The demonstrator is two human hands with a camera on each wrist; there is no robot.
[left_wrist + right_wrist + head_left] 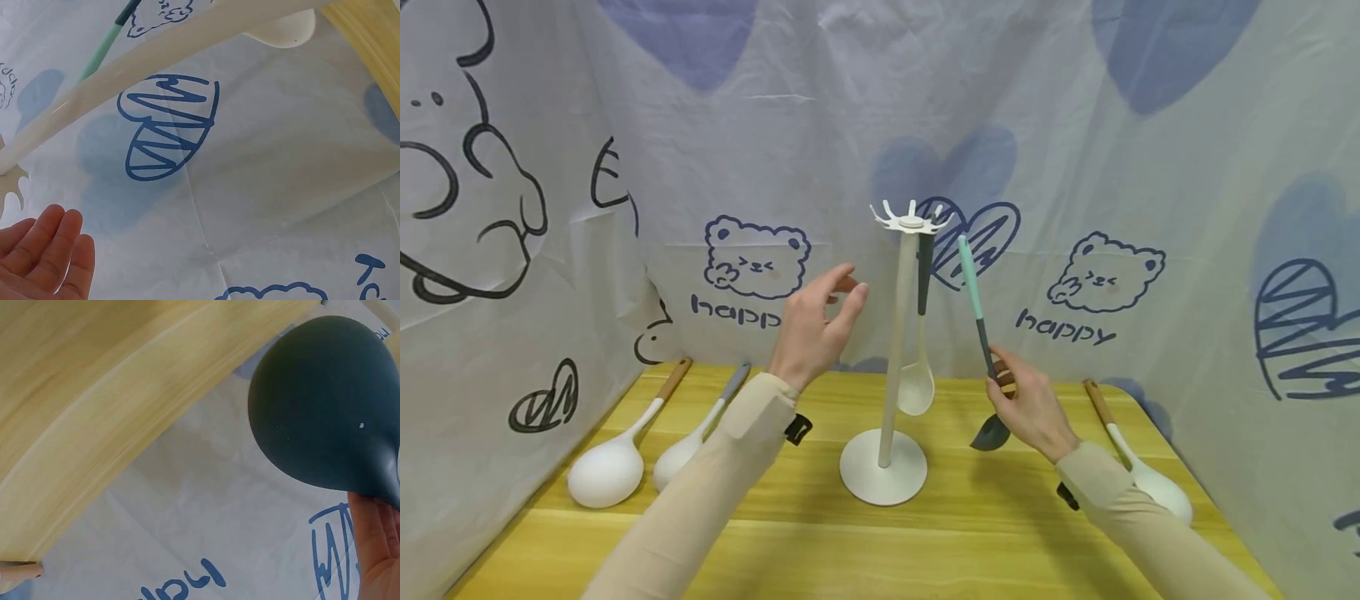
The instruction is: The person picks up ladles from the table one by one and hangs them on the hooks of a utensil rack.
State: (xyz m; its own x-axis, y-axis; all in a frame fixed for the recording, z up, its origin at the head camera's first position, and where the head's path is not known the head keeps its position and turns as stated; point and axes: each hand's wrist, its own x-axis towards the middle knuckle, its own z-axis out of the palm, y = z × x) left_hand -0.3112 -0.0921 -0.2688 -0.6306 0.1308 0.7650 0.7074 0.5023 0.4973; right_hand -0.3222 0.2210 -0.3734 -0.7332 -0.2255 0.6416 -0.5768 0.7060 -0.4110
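Observation:
My right hand pinches a ladle with a mint-green handle by its dark grey neck. The ladle leans upright, handle end up beside the rack's hooks, dark bowl down over the table. To its left stands a white utensil rack with a round base and a ring of hooks on top. A cream ladle with a black handle hangs from the rack's right side. Left of the pole, my left hand is raised, fingers loosely bent, holding nothing; its fingers lie near the hooks in the left wrist view.
Two white ladles, one brown-handled and one grey-handled, lie on the left of the wooden table. Another brown-handled white ladle lies at the right, partly behind my right forearm. A printed cloth hangs behind and at both sides.

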